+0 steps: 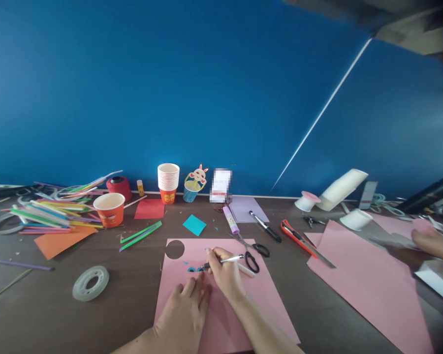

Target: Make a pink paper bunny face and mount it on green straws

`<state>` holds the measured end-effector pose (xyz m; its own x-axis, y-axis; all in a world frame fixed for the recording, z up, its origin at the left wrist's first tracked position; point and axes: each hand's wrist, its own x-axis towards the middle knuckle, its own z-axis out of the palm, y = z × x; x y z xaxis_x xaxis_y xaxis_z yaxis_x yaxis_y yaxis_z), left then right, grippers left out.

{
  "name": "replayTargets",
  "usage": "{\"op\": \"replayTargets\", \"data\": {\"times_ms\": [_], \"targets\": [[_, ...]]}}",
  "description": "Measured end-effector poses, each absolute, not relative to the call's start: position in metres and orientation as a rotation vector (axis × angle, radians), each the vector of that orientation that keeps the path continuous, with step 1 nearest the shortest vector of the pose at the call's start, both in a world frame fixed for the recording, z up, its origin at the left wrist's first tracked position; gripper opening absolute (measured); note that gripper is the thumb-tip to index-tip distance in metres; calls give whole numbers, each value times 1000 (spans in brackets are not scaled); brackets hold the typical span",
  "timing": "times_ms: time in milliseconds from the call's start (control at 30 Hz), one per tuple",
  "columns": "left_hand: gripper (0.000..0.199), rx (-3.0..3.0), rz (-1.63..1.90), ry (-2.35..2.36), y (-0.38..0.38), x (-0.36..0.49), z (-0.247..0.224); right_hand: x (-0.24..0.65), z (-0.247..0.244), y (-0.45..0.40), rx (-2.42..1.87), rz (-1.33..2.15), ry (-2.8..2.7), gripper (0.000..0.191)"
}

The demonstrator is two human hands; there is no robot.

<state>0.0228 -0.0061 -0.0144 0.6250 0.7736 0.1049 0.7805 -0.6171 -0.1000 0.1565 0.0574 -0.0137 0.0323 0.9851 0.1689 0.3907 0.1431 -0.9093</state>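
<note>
A pink paper sheet [180, 290] lies before me, with a round hole near its upper left corner. On it sit two small blue paper circles [191, 270] with dark centres. My left hand [182, 312] rests flat on the sheet, its fingers stretched out and a fingertip at the right circle. My right hand [225, 275] grips a pen [229, 259], its tip over that same circle. Scissors [252, 263] with black handles lie just beyond my right hand, partly over the sheet's edge. A short white stick [246, 270] lies by that hand.
Orange paper cup [109, 210], many coloured strips [44, 216] and a tape roll [91, 283] are left. Stacked cups [168, 182], a rabbit-faced cup [191, 191] and a purple glue stick [231, 220] stand or lie behind. Rightward are a utility knife [299, 238], pink sheets [365, 280] and another person's hand [433, 241].
</note>
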Motion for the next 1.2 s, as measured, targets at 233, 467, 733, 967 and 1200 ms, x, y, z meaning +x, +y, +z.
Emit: {"op": "replayTargets", "data": {"times_ms": [233, 467, 733, 967, 1200], "targets": [[38, -2719, -59, -1319, -5, 24, -14, 157, -13, 58, -1401, 820, -1476, 37], [37, -2719, -51, -1322, -6, 24, -12, 156, -14, 57, -1387, 816, -1505, 37], [38, -2733, -52, -1356, -7, 24, -12, 158, -14, 58, -1415, 793, -1482, 36], [40, -2753, -40, -1337, -6, 23, -14, 157, -14, 57, -1400, 772, -1513, 36], [41, -2774, -21, -1330, -6, 23, -11, 160, -15, 56, -1400, 758, -1472, 34]]}}
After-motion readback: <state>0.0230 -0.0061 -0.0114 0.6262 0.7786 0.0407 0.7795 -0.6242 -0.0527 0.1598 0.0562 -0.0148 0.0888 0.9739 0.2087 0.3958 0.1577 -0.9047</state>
